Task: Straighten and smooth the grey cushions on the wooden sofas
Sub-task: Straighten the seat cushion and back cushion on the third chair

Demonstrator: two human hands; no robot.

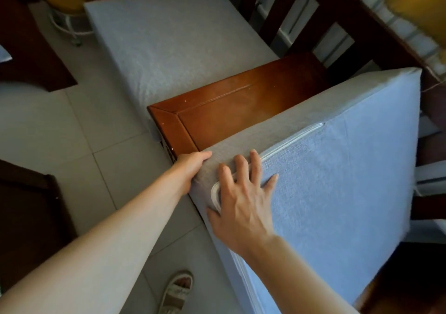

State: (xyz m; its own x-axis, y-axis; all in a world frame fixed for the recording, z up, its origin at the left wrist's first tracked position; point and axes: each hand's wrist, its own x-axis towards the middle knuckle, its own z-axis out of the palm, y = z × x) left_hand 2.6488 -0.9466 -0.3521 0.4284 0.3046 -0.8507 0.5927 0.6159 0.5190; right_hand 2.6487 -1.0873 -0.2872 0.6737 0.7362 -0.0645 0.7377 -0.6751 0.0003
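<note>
Right now the right hand lies flat, fingers spread, pressing on the upturned face of the tilted grey cushion, palm over the near corner where the white zip curves round. Not gripping, just pushing against fabric. Left hand is curled round the cushion's near-left edge; thumb shows on top, the other fingers are hidden behind the edge, so a wrap grip is my read.

Cushion is lifted off its seat, tipped up on edge, zip side facing the camera. Long axis runs from the hands at the near-left corner up and away to the far-right corner by the dark slatted sofa back. Both hands sit at the same near corner; the far end is unsupported by either.

Bare wooden seat panel is exposed just left of and beyond the cushion, touching its lower edge as far as I can tell. That's the key relation: the seat lies left and forward of the left hand, so the cushion likely needs to rotate down toward the left, zip face under. Left hand is nearer the seat and would steer; right hand would push.

Second grey cushion lies flat on the next seat, farther off. Sandalled foot on the tiled floor below.
</note>
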